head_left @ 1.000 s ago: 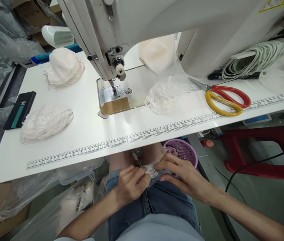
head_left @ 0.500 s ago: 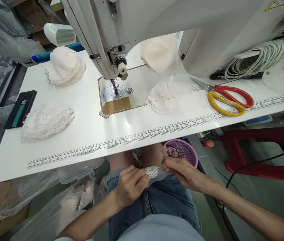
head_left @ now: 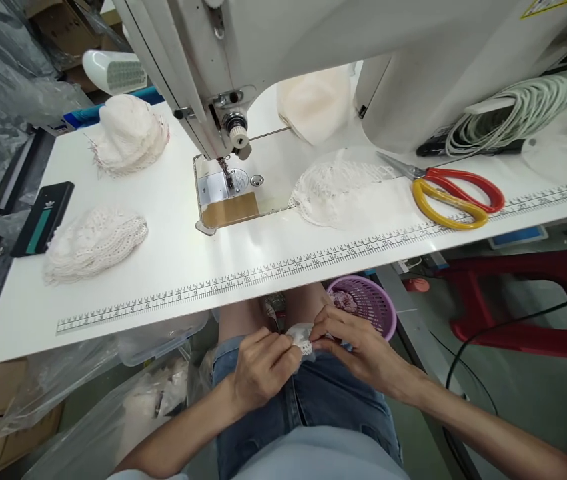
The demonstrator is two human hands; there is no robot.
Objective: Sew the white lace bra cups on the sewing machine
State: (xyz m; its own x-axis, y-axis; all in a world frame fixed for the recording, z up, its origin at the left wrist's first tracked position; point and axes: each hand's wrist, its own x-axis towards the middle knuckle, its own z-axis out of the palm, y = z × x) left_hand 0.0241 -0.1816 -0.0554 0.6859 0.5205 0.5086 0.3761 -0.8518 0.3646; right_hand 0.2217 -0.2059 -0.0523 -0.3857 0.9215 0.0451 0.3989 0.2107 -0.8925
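Observation:
Above my lap, below the table's front edge, a small piece of white lace fabric (head_left: 301,338) is stretched between my hands. My left hand (head_left: 265,368) is closed, pinching the lace from the left. Fingers of my right hand (head_left: 348,340) are closed on its other side, close to the left fingertips. Most of the lace is hidden behind the fingers. On the table in front lies more white lace (head_left: 333,193), to the right of the needle plate (head_left: 228,183) of a sewing machine (head_left: 313,40).
Scissors (head_left: 451,193) with red and yellow handles lie at the right. Two stacks of white lace pieces (head_left: 96,243) and cups (head_left: 131,133) sit at the left beside a dark phone-like case (head_left: 43,219). A printed ruler (head_left: 258,277) runs along the front edge; a purple basket (head_left: 381,307) stands below.
My right hand has moved left and in toward my left hand, its fingers now nearer the lace edge. Less of the lace shows between the hands. The view has shifted slightly.

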